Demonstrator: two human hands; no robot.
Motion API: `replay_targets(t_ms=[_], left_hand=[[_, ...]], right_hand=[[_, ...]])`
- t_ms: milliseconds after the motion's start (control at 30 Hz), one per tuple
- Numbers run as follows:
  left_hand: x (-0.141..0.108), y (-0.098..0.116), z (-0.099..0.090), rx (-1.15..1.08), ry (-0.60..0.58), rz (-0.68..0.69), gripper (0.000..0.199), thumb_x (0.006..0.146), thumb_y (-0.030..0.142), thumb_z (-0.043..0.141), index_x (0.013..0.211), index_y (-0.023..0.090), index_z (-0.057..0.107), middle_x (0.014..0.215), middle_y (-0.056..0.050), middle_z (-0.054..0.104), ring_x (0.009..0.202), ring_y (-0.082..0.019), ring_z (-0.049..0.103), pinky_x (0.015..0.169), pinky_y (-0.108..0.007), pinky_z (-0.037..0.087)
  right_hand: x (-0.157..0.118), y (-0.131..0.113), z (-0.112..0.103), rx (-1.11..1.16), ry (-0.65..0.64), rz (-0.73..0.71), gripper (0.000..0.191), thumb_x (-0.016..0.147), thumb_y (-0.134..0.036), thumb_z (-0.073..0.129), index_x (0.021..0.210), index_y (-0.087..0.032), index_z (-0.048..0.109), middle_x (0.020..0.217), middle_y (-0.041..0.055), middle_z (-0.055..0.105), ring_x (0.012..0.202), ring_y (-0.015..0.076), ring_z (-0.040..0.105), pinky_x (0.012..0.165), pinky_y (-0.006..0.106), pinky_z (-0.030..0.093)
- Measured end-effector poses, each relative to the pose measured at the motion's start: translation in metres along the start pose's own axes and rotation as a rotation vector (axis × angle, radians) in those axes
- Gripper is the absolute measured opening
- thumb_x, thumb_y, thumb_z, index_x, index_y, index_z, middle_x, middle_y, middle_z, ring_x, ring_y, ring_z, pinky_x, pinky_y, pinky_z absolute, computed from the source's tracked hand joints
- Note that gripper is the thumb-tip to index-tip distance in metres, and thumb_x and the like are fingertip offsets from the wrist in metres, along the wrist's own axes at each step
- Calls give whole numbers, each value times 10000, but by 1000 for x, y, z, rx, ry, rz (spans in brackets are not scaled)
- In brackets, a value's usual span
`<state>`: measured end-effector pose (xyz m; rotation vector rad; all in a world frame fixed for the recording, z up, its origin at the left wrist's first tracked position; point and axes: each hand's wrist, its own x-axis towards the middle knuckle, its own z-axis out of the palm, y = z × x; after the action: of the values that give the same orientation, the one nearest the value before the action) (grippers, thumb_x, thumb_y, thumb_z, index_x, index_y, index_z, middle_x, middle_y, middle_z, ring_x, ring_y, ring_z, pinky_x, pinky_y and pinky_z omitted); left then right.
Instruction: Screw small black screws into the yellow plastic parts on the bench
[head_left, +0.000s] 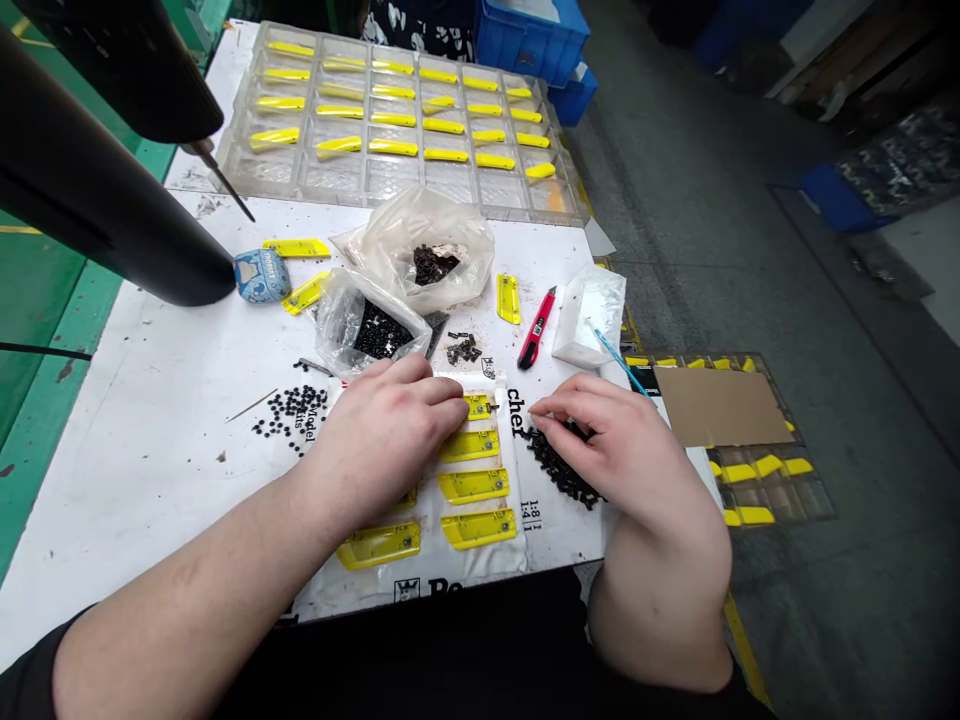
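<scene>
Several yellow plastic parts (474, 486) lie in two columns on a printed white sheet (487, 565). My left hand (394, 425) rests over the upper left parts, fingers together, its fingertips at the top right part; what they press or hold is hidden. My right hand (600, 430) is above a pile of small black pieces (559, 470), with thumb and index finger pinched; anything between them is too small to name. A small dark piece (493, 407) sits at the right end of the top yellow part.
Behind are bags of black pieces (381, 328) (435, 265), a red cutter (537, 328), a white block (589, 320) and a compartment tray (375, 180) of yellow parts. A black column (112, 190) and a driver tip (236, 195) stand left. Black dots (289, 410) are scattered left.
</scene>
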<state>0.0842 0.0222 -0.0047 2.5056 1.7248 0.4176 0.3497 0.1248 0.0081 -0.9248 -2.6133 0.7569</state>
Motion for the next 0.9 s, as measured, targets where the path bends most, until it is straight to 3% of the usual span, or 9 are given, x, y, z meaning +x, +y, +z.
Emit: replay_targets(t_ms=[400,900], left_hand=[[-5,0,-5,8,66,11,186,1055,245,706,1201,217,817,1168,-25,806,1011,-264,651,845,-441,546],[-9,3,-11,-60,131,-26,168,1066,240,671,1140,204,817,1096,-27,792,976,-241,655,838,-415,571]], right_hand=[[0,0,7,-25,-142,-6,116,1041,-117,695,1009,-228,700,1055,12,676,1043,220,638,919,384,512],[3,-3,6,118,-90,-9,129,1117,-194,641,1013,-240,702,1067,9,669,1009,192,650,908,355,512]])
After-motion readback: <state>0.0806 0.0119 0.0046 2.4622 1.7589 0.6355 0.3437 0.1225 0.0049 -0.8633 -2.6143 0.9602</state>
